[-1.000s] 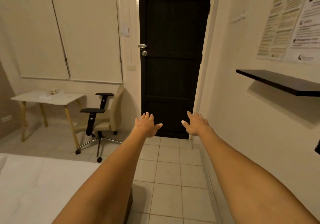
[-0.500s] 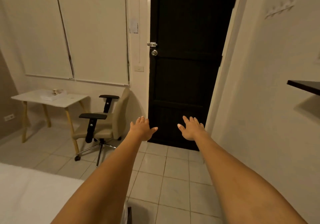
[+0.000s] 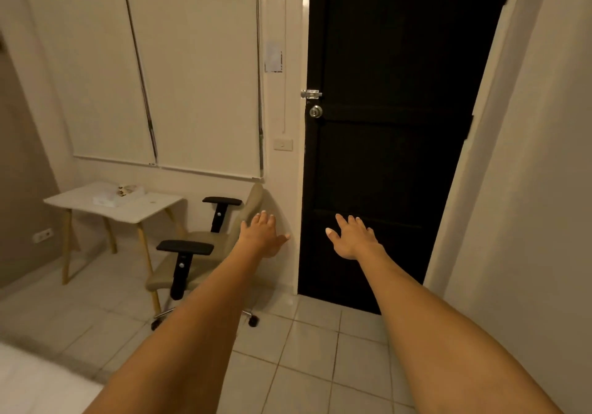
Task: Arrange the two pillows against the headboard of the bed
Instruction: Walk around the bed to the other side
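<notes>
Bed point(image 3: 28, 381) shows only as a pale white corner at the lower left, blurred, so its cover may be plain sheet; neither pillows nor headboard can be made out there. Both bare arms reach forward over the tiled floor point(image 3: 314, 365). Left hand point(image 3: 261, 237) is spread, fingers apart, its grip holding nothing, in front of the chair point(image 3: 205, 247). Right hand point(image 3: 354, 237) is likewise spread and bare, seen against the black door point(image 3: 394, 125). A white surface point(image 3: 118, 203) stands beside the chair, below the blinds point(image 3: 160, 71).
</notes>
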`<act>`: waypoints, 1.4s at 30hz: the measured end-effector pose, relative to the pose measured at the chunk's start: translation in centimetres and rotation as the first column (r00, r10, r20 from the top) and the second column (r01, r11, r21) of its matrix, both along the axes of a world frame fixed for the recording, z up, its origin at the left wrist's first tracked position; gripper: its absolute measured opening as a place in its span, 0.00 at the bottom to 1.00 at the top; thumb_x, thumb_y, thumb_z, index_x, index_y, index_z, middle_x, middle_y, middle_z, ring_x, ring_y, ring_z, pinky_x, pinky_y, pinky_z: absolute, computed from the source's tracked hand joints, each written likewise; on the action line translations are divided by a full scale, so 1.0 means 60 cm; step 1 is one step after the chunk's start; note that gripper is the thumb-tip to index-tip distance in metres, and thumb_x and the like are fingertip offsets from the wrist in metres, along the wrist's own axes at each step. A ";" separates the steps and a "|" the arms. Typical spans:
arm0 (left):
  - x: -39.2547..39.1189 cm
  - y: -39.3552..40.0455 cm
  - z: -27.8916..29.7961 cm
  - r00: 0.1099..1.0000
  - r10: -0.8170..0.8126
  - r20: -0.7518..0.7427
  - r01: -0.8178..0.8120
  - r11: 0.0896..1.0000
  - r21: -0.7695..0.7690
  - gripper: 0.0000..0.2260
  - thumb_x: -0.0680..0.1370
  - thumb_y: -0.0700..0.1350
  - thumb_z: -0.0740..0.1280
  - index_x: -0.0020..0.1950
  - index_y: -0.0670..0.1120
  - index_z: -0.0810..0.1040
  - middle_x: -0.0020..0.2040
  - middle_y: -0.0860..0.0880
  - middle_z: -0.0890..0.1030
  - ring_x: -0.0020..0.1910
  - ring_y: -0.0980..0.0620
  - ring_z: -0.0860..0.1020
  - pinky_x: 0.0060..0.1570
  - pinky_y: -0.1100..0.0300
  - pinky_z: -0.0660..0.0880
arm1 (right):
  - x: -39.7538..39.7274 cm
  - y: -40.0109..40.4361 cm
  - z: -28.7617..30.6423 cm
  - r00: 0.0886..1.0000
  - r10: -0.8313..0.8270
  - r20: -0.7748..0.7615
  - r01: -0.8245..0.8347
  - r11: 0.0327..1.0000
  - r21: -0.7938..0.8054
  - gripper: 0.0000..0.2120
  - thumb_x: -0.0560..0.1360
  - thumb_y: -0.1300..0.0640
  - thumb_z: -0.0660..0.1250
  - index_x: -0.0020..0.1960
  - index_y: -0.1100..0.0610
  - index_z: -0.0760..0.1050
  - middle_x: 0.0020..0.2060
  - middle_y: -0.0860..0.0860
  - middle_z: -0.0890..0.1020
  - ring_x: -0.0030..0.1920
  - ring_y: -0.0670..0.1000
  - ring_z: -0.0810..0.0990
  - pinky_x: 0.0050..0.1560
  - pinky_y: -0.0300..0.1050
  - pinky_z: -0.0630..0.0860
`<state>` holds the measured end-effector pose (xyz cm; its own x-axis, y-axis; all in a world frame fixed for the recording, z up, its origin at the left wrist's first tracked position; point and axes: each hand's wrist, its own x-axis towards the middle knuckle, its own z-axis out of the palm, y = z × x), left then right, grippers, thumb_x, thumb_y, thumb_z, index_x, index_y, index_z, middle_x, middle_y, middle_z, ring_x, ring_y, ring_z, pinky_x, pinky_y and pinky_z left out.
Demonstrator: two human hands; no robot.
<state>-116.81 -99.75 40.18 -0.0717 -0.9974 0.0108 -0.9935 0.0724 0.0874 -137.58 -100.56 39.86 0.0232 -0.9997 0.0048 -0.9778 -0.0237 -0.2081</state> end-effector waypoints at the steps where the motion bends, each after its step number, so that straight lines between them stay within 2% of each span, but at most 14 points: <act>1: 0.007 -0.023 -0.001 1.000 0.015 -0.004 -0.015 1.000 -0.010 0.34 0.81 0.60 0.52 0.80 0.43 0.47 0.81 0.43 0.47 0.80 0.44 0.47 0.76 0.41 0.48 | 0.006 -0.027 0.000 1.000 0.011 0.000 -0.011 1.000 -0.004 0.30 0.82 0.43 0.48 0.80 0.53 0.45 0.79 0.57 0.51 0.79 0.58 0.47 0.77 0.58 0.48; 5: 0.029 -0.112 -0.009 0.996 0.089 -0.008 -0.089 0.996 -0.004 0.33 0.81 0.60 0.52 0.80 0.43 0.50 0.81 0.43 0.49 0.79 0.42 0.49 0.76 0.40 0.50 | 0.025 -0.137 -0.003 0.997 0.078 0.011 -0.078 0.997 -0.006 0.30 0.82 0.43 0.49 0.80 0.52 0.46 0.79 0.57 0.51 0.79 0.58 0.47 0.77 0.58 0.48; 8: 0.039 -0.178 -0.012 0.987 0.159 -0.023 -0.159 0.987 0.001 0.33 0.82 0.60 0.51 0.80 0.43 0.48 0.81 0.43 0.47 0.80 0.44 0.46 0.76 0.41 0.47 | 0.033 -0.223 -0.008 0.991 0.133 -0.004 -0.133 0.991 -0.006 0.30 0.82 0.43 0.49 0.80 0.52 0.46 0.79 0.57 0.51 0.79 0.58 0.46 0.77 0.58 0.48; 11: 0.048 -0.234 -0.015 0.969 0.246 -0.015 -0.245 0.969 0.015 0.33 0.82 0.60 0.51 0.80 0.43 0.48 0.81 0.43 0.48 0.80 0.44 0.48 0.75 0.42 0.49 | 0.042 -0.305 -0.010 0.980 0.196 -0.026 -0.196 0.981 -0.003 0.29 0.82 0.43 0.48 0.80 0.52 0.47 0.79 0.57 0.52 0.79 0.58 0.48 0.77 0.58 0.48; 14: 0.071 -0.283 -0.017 0.942 0.335 -0.004 -0.334 0.942 0.010 0.33 0.82 0.60 0.50 0.80 0.43 0.49 0.81 0.43 0.49 0.80 0.44 0.49 0.76 0.41 0.51 | 0.063 -0.379 -0.006 0.961 0.275 -0.033 -0.275 0.961 0.003 0.29 0.82 0.43 0.48 0.80 0.52 0.47 0.79 0.56 0.53 0.79 0.58 0.49 0.77 0.59 0.49; 19: 0.113 -0.333 -0.016 0.901 0.434 -0.015 -0.434 0.901 -0.001 0.33 0.82 0.60 0.51 0.80 0.43 0.49 0.81 0.43 0.48 0.80 0.44 0.48 0.76 0.42 0.49 | 0.132 -0.479 -0.010 0.909 0.415 -0.045 -0.415 0.910 0.002 0.31 0.81 0.41 0.48 0.80 0.53 0.47 0.79 0.57 0.53 0.79 0.58 0.50 0.76 0.58 0.51; 26: 0.232 -0.384 -0.043 0.814 0.581 0.007 -0.581 0.813 0.046 0.33 0.82 0.60 0.50 0.80 0.43 0.47 0.81 0.43 0.46 0.80 0.45 0.47 0.76 0.44 0.49 | 0.292 -0.574 -0.044 0.818 0.575 0.006 -0.574 0.817 0.054 0.29 0.82 0.43 0.49 0.79 0.53 0.49 0.79 0.57 0.51 0.79 0.57 0.47 0.76 0.59 0.48; 33: 0.409 -0.421 -0.070 0.695 0.719 -0.015 -0.715 0.693 0.091 0.33 0.82 0.59 0.51 0.80 0.43 0.47 0.81 0.44 0.46 0.80 0.44 0.46 0.76 0.42 0.48 | 0.487 -0.666 -0.065 0.714 0.695 -0.085 -0.691 0.719 0.078 0.30 0.82 0.42 0.48 0.79 0.54 0.49 0.78 0.58 0.55 0.78 0.59 0.51 0.76 0.60 0.52; 38: 0.545 -0.428 -0.062 0.619 0.785 0.002 -0.781 0.616 0.100 0.32 0.82 0.59 0.51 0.80 0.42 0.48 0.81 0.43 0.46 0.80 0.44 0.47 0.76 0.42 0.50 | 0.644 -0.706 -0.056 0.643 0.765 -0.037 -0.762 0.643 0.072 0.31 0.82 0.42 0.48 0.80 0.52 0.45 0.79 0.58 0.51 0.79 0.58 0.48 0.76 0.59 0.50; 42: 0.636 -0.429 -0.068 0.564 0.826 0.007 -0.822 0.560 0.108 0.33 0.82 0.60 0.50 0.80 0.42 0.47 0.81 0.43 0.45 0.80 0.44 0.46 0.76 0.42 0.49 | 0.761 -0.729 -0.063 0.566 0.824 -0.021 -0.822 0.567 0.058 0.30 0.82 0.43 0.49 0.79 0.54 0.48 0.78 0.58 0.54 0.78 0.59 0.50 0.76 0.60 0.51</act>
<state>-78.67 -125.48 36.11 0.7800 -0.6181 -0.0976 -0.6119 -0.7860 0.0881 -91.94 -144.33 36.07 0.8352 -0.5474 -0.0535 -0.5467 -0.8158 -0.1884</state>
